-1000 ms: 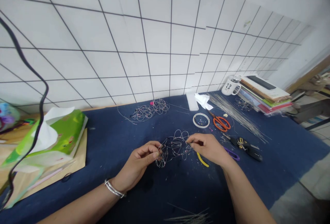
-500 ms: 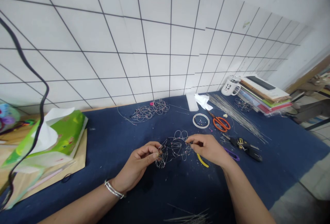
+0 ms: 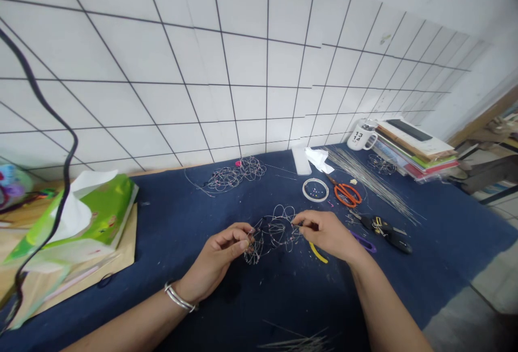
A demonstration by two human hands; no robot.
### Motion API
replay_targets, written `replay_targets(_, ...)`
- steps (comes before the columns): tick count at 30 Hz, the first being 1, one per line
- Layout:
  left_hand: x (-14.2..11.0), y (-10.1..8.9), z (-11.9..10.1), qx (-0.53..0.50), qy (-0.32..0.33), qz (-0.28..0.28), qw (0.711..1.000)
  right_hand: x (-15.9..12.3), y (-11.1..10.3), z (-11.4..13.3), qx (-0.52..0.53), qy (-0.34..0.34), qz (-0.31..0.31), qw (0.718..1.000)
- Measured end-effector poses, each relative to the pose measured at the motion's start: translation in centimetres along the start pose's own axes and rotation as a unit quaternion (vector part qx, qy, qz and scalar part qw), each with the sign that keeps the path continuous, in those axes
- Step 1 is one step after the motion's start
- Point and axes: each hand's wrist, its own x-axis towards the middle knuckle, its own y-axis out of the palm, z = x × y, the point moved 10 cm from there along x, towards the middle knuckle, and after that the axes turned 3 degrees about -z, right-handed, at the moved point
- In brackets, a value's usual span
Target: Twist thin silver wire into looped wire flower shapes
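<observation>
A wire frame of thin loops with small beads (image 3: 277, 232) is stretched between my two hands, just over the dark blue cloth (image 3: 170, 217). My left hand (image 3: 226, 249) pinches its left, rounded part between thumb and fingers. On the other side my right hand (image 3: 324, 233) is closed on the frame's right edge; the fingertips partly hide the wire there. Partly under my right hand lies a tool with a yellow handle (image 3: 318, 253). Beyond the hands rests a similar looped wire piece (image 3: 234, 174) with a pink bit on it.
Right of my hands are a white ring dish (image 3: 315, 190) with tiny beads, orange scissors (image 3: 347, 195), black pliers (image 3: 388, 233) and a bundle of straight wires (image 3: 372, 182). A mug (image 3: 362, 135) stands by stacked papers (image 3: 416, 149). At left sits a green tissue pack (image 3: 109, 206).
</observation>
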Motion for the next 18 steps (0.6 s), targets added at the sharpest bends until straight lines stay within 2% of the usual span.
replay_targets(18,0.01,-0.15,0.03,-0.006,-0.005,-0.012,1.0,-0.11,-0.32,0.28,0.007,0.001,-0.008,1.0)
